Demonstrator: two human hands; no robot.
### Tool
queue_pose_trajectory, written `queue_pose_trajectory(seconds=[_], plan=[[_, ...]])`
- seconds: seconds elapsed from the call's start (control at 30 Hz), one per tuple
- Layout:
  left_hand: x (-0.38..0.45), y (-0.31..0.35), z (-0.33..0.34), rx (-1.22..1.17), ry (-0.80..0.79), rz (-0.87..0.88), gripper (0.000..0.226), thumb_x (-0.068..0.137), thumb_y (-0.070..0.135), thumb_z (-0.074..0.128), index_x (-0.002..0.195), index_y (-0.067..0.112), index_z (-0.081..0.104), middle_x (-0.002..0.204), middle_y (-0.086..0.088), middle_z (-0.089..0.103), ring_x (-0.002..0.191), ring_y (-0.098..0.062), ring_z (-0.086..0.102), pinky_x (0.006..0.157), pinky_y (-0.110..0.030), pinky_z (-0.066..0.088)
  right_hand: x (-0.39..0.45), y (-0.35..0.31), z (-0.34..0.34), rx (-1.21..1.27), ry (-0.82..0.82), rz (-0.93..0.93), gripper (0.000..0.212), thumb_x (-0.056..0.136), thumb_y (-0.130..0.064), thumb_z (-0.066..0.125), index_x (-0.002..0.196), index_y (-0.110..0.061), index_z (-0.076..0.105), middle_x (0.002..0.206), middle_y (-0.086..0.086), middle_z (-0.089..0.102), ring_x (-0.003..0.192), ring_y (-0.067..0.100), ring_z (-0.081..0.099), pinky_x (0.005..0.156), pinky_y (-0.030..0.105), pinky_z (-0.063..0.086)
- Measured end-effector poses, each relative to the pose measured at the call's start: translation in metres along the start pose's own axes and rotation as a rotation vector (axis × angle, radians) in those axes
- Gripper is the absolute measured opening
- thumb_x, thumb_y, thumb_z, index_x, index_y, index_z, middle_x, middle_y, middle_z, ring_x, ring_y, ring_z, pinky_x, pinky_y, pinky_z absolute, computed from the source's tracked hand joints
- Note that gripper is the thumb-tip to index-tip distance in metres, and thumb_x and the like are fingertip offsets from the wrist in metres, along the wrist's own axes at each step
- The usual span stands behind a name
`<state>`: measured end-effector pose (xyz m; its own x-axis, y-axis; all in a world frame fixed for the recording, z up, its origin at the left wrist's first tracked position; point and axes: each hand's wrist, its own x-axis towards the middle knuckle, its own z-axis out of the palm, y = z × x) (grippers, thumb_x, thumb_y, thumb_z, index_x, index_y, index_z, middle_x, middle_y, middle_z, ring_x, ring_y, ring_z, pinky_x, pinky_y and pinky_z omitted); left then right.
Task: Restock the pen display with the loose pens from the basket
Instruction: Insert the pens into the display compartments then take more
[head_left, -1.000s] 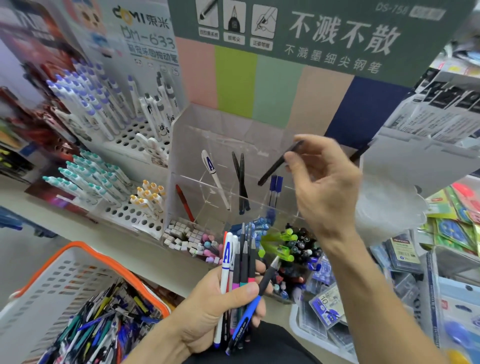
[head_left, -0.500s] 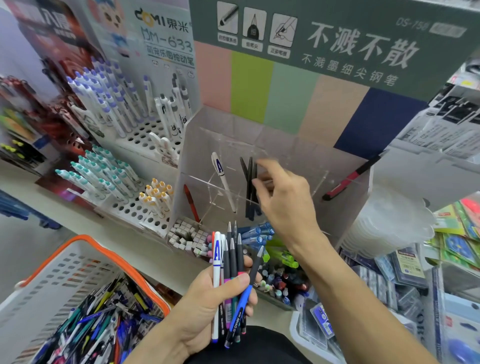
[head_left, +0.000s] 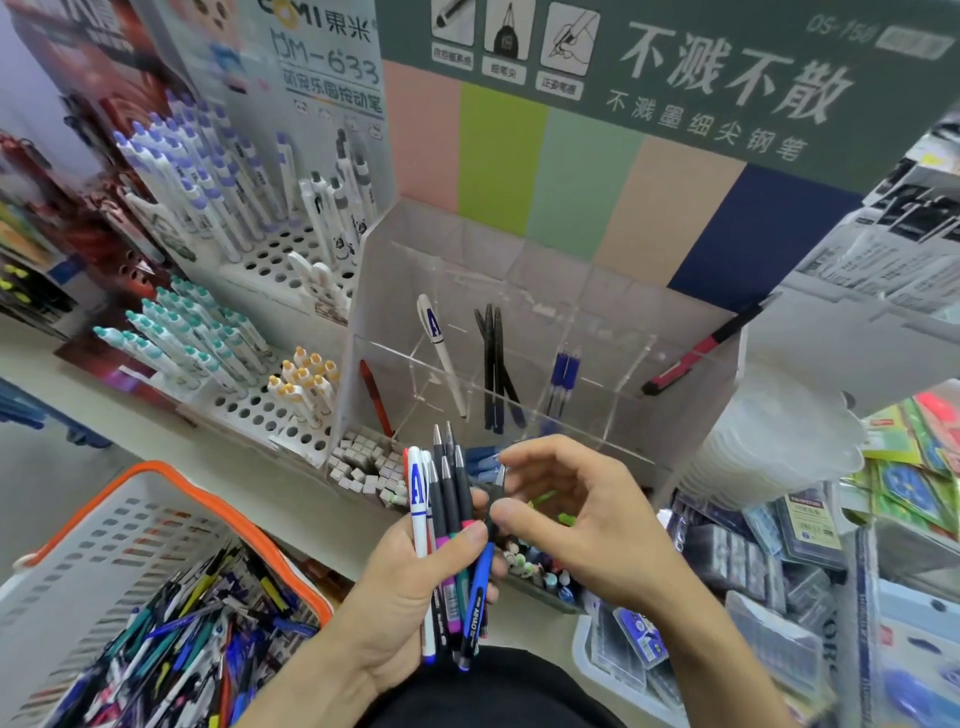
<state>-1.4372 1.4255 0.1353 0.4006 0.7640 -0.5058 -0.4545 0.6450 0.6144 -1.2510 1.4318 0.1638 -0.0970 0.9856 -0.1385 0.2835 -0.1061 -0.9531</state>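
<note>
My left hand (head_left: 410, 587) grips a bunch of pens (head_left: 449, 530) upright in front of the shelf, among them a white pen marked A and a blue-and-black pen (head_left: 480, 587). My right hand (head_left: 576, 514) pinches the upper part of that blue-and-black pen with thumb and forefinger. Behind them stands the clear acrylic pen display (head_left: 545, 332). Its compartments hold a white pen (head_left: 439, 343), dark pens (head_left: 493, 358), blue pens (head_left: 563, 371), a red pen (head_left: 375, 395) and a red-and-black pen (head_left: 701, 345). The white basket (head_left: 119, 525) with an orange rim, lower left, holds several loose pens (head_left: 182, 654).
White perforated racks (head_left: 270, 260) with purple-capped and teal-capped pens (head_left: 176, 332) stand left of the display. Small erasers (head_left: 363, 467) lie in a tray at the display's foot. Packaged stationery (head_left: 779, 561) and a stack of clear plastic lids (head_left: 774, 436) fill the right side.
My right hand left a dark pen in the display's middle compartment, came down to the bunch in my left hand, and now pinches the blue-and-black pen.
</note>
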Motion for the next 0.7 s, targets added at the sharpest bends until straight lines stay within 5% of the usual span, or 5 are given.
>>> queue_pose_trajectory(seconds=[0.17, 0.3, 0.37, 0.5, 0.7], plan=[[0.0, 0.003, 0.003, 0.125, -0.059, 0.008, 0.035, 0.07, 0.016, 0.085, 0.102, 0.008, 0.074, 0.078, -0.025, 0.062, 0.069, -0.03, 0.061, 0.061, -0.035, 0.055, 0.002, 0.005, -0.002, 0.099, 0.039, 0.004, 0.031, 0.081, -0.012, 0.085, 0.106, -0.021, 0.07, 0.091, 0.0, 0.073, 0.086, 0.021, 0.072, 0.082, 0.049, 0.06], [0.0, 0.001, 0.001, 0.232, -0.164, 0.026, 0.039, 0.072, 0.014, 0.086, 0.092, -0.005, 0.058, 0.065, -0.018, 0.051, 0.058, -0.027, 0.049, 0.058, -0.035, 0.047, 0.008, 0.004, 0.003, 0.081, -0.006, 0.049, 0.042, 0.077, -0.039, 0.082, 0.116, -0.029, 0.068, 0.09, 0.002, 0.072, 0.084, 0.029, 0.068, 0.081, 0.053, 0.058], [-0.002, -0.001, 0.001, 0.208, -0.228, -0.001, 0.033, 0.077, 0.01, 0.082, 0.092, -0.001, 0.055, 0.059, -0.013, 0.047, 0.052, -0.024, 0.046, 0.055, -0.033, 0.044, 0.013, 0.0, 0.004, 0.025, -0.072, 0.075, 0.042, 0.082, -0.045, 0.079, 0.12, -0.028, 0.068, 0.09, 0.002, 0.071, 0.08, 0.027, 0.067, 0.077, 0.047, 0.06], [-0.005, 0.002, 0.001, 0.06, -0.395, -0.108, 0.022, 0.084, 0.01, 0.075, 0.095, -0.001, 0.06, 0.066, -0.01, 0.044, 0.043, -0.02, 0.046, 0.048, -0.027, 0.044, 0.018, -0.009, 0.004, 0.167, -0.155, 0.1, 0.022, 0.103, -0.023, 0.058, 0.116, -0.009, 0.07, 0.072, -0.008, 0.065, 0.061, 0.004, 0.057, 0.06, 0.019, 0.05], [-0.005, -0.001, -0.005, -0.016, -0.387, -0.064, 0.032, 0.079, 0.004, 0.071, 0.111, 0.001, 0.066, 0.088, -0.026, 0.051, 0.045, -0.023, 0.054, 0.047, -0.03, 0.05, 0.021, -0.007, 0.005, 0.176, 0.024, 0.077, 0.013, 0.1, -0.016, 0.065, 0.102, -0.014, 0.077, 0.074, -0.004, 0.074, 0.059, 0.006, 0.061, 0.063, 0.022, 0.05]])
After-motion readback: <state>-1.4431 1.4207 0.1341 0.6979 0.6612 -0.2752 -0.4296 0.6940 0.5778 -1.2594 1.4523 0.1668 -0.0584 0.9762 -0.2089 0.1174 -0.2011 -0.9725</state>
